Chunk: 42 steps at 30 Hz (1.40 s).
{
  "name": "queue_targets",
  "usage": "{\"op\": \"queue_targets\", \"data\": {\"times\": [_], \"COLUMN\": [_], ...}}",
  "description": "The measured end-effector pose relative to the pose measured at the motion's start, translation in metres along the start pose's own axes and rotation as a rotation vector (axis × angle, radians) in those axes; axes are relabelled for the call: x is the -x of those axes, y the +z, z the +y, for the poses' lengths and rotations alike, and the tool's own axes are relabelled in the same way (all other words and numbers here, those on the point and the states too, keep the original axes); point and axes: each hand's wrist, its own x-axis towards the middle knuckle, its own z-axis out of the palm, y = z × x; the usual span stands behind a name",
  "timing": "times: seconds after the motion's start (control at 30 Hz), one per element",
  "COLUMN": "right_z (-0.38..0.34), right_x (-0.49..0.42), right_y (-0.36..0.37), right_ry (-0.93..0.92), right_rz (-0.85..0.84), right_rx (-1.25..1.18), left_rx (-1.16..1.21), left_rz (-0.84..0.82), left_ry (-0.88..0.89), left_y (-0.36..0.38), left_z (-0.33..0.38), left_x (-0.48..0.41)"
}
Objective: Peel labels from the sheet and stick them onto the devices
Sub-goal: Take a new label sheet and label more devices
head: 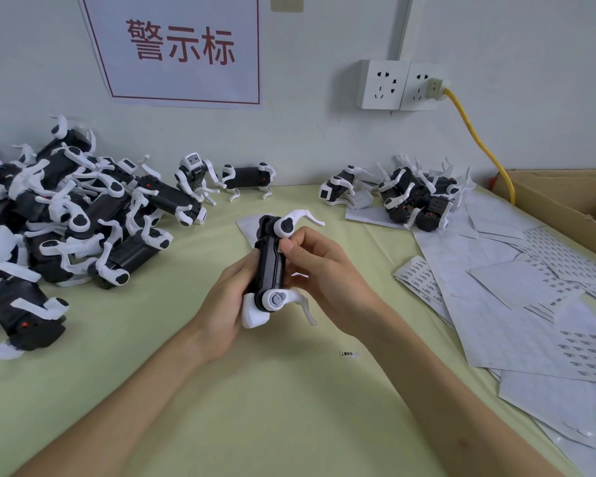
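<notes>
Left hand (pixel 231 294) grips device (pixel 270 259), right hand (pixel 327 273) pinches its side; best press label flat, centre outward, device steady.

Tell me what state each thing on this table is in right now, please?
Toy dog: lifted, held in both hands.
Left hand: grips the toy dog's body.
Right hand: fingers pinch its side.
Pile of dogs: heaped, lying anyhow.
Label sheets: spread flat, overlapping.
Loose label: lying alone on the table.
Plug: plugged in.
</notes>
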Motion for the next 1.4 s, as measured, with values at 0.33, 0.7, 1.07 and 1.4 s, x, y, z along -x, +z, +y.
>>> {"op": "queue_targets", "data": {"times": [0.33,0.7,1.07,1.4], "right_z": [-0.0008,-0.0024,-0.0027,-0.0013], "right_x": [-0.0005,0.0033,0.0004,0.0012], "right_y": [0.0034,0.0043,0.0028,0.0049], "right_ry": [0.018,-0.063,-0.056,-0.031], "right_rz": [0.019,0.063,0.072,0.051], "right_rx": [-0.008,0.142,0.161,0.217], "left_rx": [0.027,0.089,0.004,0.054], "left_rz": [-0.017,-0.018,-0.048,-0.054], "left_ry": [0.028,-0.017,-0.027,-0.005], "left_y": [0.0009,-0.0010,0.0005,0.0017], "left_z": [-0.0005,0.0004,0.0043,0.0033], "left_x": [-0.0015,-0.0009,0.0008,-0.0001]}}
